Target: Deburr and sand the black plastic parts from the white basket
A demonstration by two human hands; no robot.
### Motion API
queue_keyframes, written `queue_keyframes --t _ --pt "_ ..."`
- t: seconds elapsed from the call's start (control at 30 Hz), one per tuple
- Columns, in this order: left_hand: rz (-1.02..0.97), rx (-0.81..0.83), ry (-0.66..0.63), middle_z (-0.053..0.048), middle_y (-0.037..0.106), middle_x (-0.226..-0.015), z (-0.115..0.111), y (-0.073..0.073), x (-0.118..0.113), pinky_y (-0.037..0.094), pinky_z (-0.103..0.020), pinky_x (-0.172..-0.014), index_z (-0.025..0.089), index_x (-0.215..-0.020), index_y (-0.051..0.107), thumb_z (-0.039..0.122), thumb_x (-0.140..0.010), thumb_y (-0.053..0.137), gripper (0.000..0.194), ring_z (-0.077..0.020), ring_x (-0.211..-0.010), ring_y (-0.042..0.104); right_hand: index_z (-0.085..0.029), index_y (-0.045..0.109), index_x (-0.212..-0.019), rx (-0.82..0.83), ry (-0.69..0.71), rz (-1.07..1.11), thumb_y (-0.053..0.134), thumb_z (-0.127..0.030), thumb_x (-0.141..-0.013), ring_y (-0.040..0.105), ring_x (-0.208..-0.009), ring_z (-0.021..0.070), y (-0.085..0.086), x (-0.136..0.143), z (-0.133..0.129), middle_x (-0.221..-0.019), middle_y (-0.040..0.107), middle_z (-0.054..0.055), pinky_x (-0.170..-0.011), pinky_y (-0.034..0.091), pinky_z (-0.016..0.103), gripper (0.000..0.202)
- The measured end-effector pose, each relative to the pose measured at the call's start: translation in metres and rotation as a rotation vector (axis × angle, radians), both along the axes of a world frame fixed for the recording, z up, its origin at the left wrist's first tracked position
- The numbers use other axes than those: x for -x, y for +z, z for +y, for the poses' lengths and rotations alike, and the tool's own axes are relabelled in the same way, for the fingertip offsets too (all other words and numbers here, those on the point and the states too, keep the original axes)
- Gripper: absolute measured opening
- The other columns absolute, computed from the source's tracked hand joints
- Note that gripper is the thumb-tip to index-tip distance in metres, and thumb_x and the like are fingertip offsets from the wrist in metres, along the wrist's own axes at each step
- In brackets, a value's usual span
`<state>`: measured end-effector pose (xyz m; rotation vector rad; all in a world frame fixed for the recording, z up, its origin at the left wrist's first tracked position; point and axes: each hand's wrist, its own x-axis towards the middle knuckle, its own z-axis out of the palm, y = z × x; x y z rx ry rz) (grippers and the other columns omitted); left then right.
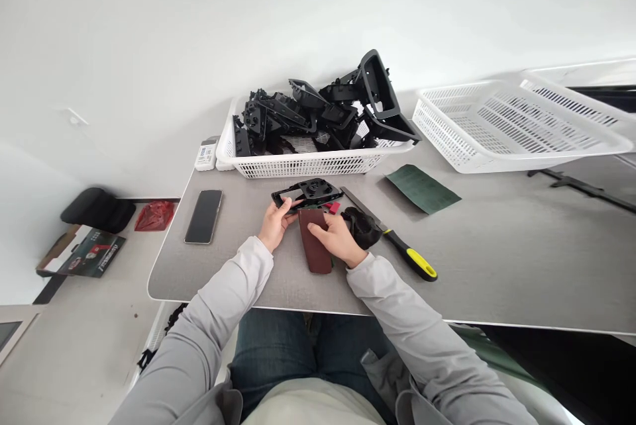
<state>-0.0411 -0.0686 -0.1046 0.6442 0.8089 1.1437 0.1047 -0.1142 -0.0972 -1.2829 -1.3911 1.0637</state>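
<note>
My left hand is closed on the near left end of a black plastic part, a frame with openings, held over the table. In my right hand is a dark reddish-brown strip, pinched with the thumb on top, its upper end close to the part. A small red piece shows between the part and my right hand. Just right of that hand lie a crumpled black item and a file with a yellow and black handle.
A white basket heaped with black parts stands behind my hands. Further right are empty white baskets, a green sheet and a long black part. A phone lies left, near a small white box.
</note>
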Motion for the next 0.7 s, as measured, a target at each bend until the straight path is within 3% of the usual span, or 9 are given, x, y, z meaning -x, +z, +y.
queue_keyframes --t 0.23,0.5,0.7 --pt "0.050 -0.065 -0.016 -0.005 0.072 -0.086 -0.0058 -0.0006 -0.0051 0.047 -0.042 -0.094 0.020 -0.080 0.050 0.046 -0.060 0.082 0.046 -0.0268 -0.108 0.065 -0.019 0.051 -0.054 -0.007 -0.069 -0.104 0.048 -0.034 -0.067 0.044 -0.050 0.0125 -0.0067 0.0064 0.0016 -0.052 0.050 -0.001 -0.046 0.034 0.025 0.020" --pt "0.029 -0.032 0.004 -0.006 0.072 -0.089 -0.0041 -0.0008 -0.0044 0.044 -0.047 -0.097 0.019 -0.083 0.051 0.042 -0.063 0.081 0.043 -0.0285 -0.112 0.063 -0.017 0.059 -0.061 0.096 -0.102 0.009 0.052 -0.036 -0.065 0.052 -0.054 0.0153 -0.0042 -0.0019 0.0014 -0.058 0.060 0.001 -0.048 0.040 0.026 0.021" --pt "0.025 -0.010 0.023 -0.006 0.073 -0.086 -0.0054 0.0023 -0.0056 0.045 -0.045 -0.097 0.019 -0.081 0.052 0.039 -0.064 0.082 0.040 -0.0281 -0.109 0.065 -0.017 0.062 -0.062 0.069 -0.087 0.005 0.055 -0.035 -0.065 0.052 -0.055 0.0159 -0.0053 0.0006 0.0018 -0.057 0.060 0.000 -0.050 0.040 0.027 0.019"
